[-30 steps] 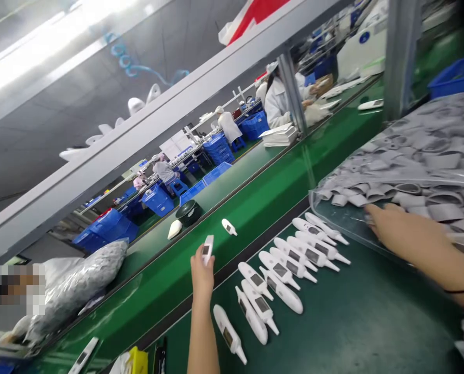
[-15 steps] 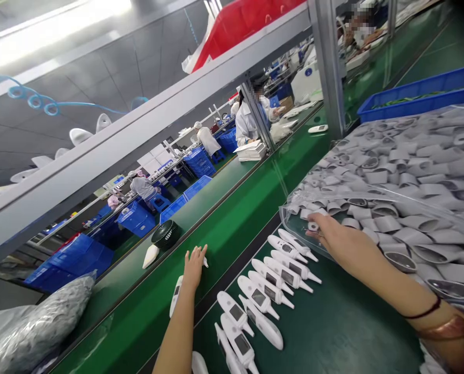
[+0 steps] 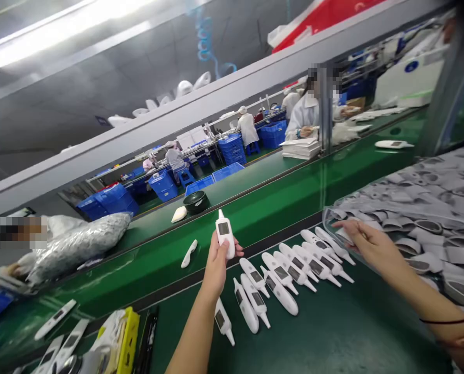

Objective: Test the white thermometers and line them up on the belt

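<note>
In my left hand point(image 3: 219, 254) is a white ear thermometer point(image 3: 224, 236), its probe tip pointing up and its grey screen towards me. The hand is raised over the green conveyor belt point(image 3: 267, 200). My right hand point(image 3: 362, 239) is at the near left edge of a clear plastic bag point(image 3: 329, 213) of grey plastic caps point(image 3: 426, 226). Its fingers are curled round a small grey cap point(image 3: 344, 237), which they partly hide. Between the hands, several white ear thermometers point(image 3: 281, 270) lie in a slanting row on the dark green table point(image 3: 313, 332).
Another thermometer point(image 3: 189, 253) lies on the belt. A yellow bin point(image 3: 128, 340) stands at the lower left. Across the belt are a small black fan point(image 3: 196, 202), a filled plastic bag point(image 3: 84, 249) and stacked white sheets point(image 3: 300, 148). Co-workers sit further back. A metal post point(image 3: 448, 98) rises at right.
My left hand has lifted a thermometer from the belt and turned it upright. My right hand stays at the bag's edge with a cap. The view has swung left and levelled somewhat.
</note>
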